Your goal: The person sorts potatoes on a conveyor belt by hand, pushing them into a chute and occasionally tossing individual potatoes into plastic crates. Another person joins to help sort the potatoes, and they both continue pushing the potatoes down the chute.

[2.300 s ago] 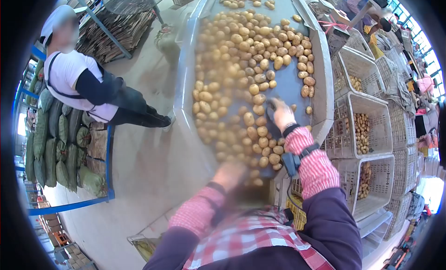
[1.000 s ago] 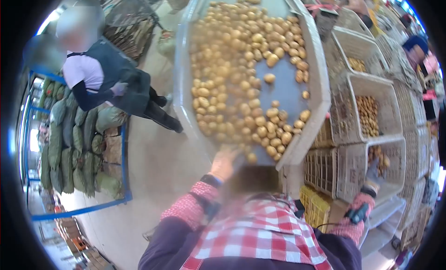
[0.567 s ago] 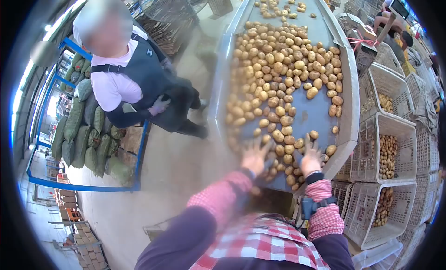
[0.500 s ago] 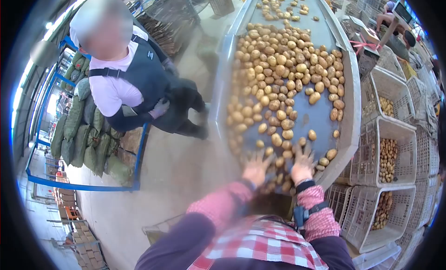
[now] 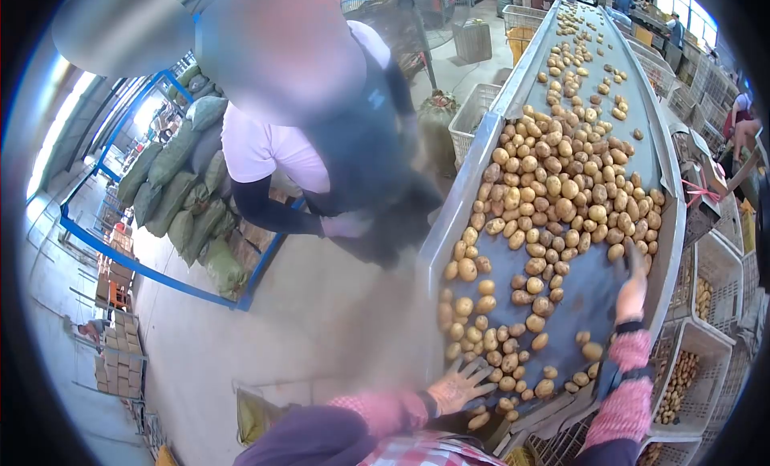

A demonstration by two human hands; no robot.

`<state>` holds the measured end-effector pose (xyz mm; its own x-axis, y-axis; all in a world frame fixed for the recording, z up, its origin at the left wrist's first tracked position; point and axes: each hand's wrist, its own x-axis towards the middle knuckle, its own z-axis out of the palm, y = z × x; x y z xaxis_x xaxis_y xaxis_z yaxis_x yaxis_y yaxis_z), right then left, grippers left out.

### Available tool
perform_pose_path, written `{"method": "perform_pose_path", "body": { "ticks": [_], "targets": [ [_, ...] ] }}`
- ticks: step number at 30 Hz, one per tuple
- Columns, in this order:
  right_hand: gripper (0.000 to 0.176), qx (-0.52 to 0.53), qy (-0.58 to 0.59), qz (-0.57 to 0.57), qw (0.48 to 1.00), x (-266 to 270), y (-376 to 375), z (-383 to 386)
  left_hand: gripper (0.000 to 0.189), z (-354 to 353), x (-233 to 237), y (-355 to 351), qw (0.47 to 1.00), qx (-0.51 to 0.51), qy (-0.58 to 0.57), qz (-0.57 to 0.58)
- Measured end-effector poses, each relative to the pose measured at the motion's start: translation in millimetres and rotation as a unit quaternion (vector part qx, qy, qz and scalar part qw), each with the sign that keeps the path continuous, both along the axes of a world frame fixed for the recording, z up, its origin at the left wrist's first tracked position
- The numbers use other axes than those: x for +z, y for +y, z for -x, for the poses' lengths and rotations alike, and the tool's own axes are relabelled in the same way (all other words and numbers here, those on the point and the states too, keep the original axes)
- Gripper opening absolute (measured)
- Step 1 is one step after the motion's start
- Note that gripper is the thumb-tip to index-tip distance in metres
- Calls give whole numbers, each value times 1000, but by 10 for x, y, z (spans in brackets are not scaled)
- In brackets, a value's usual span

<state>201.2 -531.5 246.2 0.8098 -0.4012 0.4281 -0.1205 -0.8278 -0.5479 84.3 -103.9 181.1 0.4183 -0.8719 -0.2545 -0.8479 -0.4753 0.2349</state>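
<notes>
Yellow-brown potatoes [image 5: 553, 177] lie piled on the blue bed of a metal-sided sorting chute [image 5: 517, 293]. At the chute's lower left end, my left hand [image 5: 459, 388] is spread open over its edge, fingertips beside a few loose potatoes [image 5: 504, 362]. Farther up, close to the right wall, my right hand [image 5: 633, 285] reaches to the pile's edge with its fingers stretched out, holding nothing that I can see. Its fingertips meet potatoes there, though which ones they touch is hard to make out.
A person in a dark apron [image 5: 353, 137] stands left of the chute. Behind them, filled green sacks [image 5: 172, 165] rest on a blue-framed cart [image 5: 200, 285]. Plastic crates [image 5: 698, 370], some holding potatoes, line the right side. Another crate [image 5: 475, 117] stands beyond the person.
My hands have moved apart: the right went up along the right wall, the left to the lower left edge. The view has shifted and the person on the left appears closer.
</notes>
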Motion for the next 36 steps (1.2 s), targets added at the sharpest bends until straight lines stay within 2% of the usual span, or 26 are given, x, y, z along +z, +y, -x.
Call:
{"method": "perform_pose_path", "body": {
  "ticks": [2, 3, 4, 5, 7, 8, 9, 10, 11, 12, 13, 14, 15, 17, 18, 20, 22, 23, 24, 25, 26, 28, 31, 34, 35, 36],
  "targets": [
    [58, -41, 57, 84, 994, -59, -364, -539, 51, -44, 23, 6, 1000, 4, 7, 8],
    [61, -42, 114, -20, 992, 131, -240, -749, 52, -47, -17, 0, 1000, 14, 17, 16],
    [63, -36, 113, 93, 989, -267, -411, -1094, 52, -9, -75, -14, 999, 20, 35, 24],
    [66, -59, 206, 166, 963, -171, -208, -1275, 52, -10, -171, 8, 999, 2, 37, 16],
    [69, 1, 288, -64, 955, 419, 507, -1382, 52, -8, -34, -39, 998, 5, 57, 23],
    [68, 38, 167, 47, 984, 83, 692, -1471, 52, -37, 1, -60, 998, 10, 58, 26],
    [69, 29, 201, 100, 974, -16, 872, -1513, 52, -25, -37, -65, 997, 13, 56, 42],
    [67, 41, 203, 86, 975, 49, 1181, -1447, 51, -15, -125, -61, 997, 16, 52, 58],
    [58, 72, 126, 108, 983, -436, 1271, -1552, 51, 11, -202, -43, 996, 20, 49, 72],
    [54, 84, 213, 76, 970, -9, 1614, -1243, 50, 47, -270, -29, 997, 3, 50, 60],
    [50, 114, 252, 93, 956, -80, 1871, -1163, 50, 67, -309, 15, 998, -11, 48, 51],
    [44, 150, 193, 132, 961, -451, 2104, -1133, 49, 4, -323, 10, 998, -23, 39, 41],
    [44, 149, 244, 106, 952, -412, 2320, -1012, 49, -78, 168, -67, 996, 12, 71, 48],
    [41, 154, 302, 188, 922, -217, 2710, -559, 34, -170, 446, -303, 990, -1, 109, -85],
    [44, 149, 246, 189, 939, -277, 2806, -337, 29, -162, 493, -351, 980, -9, 127, -153],
    [50, 162, 237, 156, 945, -266, 2783, 16, 28, -136, 448, -359, 996, -13, 83, -37],
    [50, 218, 300, 78, 926, -197, 2620, 376, 28, -72, 306, -250, 996, -10, 44, 79],
    [48, 195, 291, 56, 935, -248, 2570, 601, 28, -55, 199, -183, 990, -7, 22, 137],
    [47, 175, 300, 119, 930, -272, 2499, 804, 28, -28, 70, -99, 980, -3, 0, 197],
    [49, 184, 363, 152, 901, -200, 2390, 1000, 35, -10, -223, 44, 978, 3, 73, 194],
    [51, 163, 323, 112, 926, -439, 2314, 1249, 40, -22, -75, 92, 977, 30, 50, 204],
    [53, 173, 305, 157, 923, -499, 2255, 1617, 51, -148, 338, 55, 972, 88, 3, 219],
    [68, 164, 393, 108, 898, -344, 2349, 1951, 70, -158, 24, -14, 971, 214, -26, 104],
    [53, 140, 366, 96, 915, -458, 2259, 2010, 82, -31, -225, -73, 970, 213, 0, 119],
    [53, 106, 298, 60, 947, -417, 2186, 1969, 81, -77, 5, -140, 974, 207, 69, 63],
    [57, 102, 263, 6, 959, -338, 2035, 1906, 81, -48, 22, -87, 984, 155, 70, 56]
  ]
}}
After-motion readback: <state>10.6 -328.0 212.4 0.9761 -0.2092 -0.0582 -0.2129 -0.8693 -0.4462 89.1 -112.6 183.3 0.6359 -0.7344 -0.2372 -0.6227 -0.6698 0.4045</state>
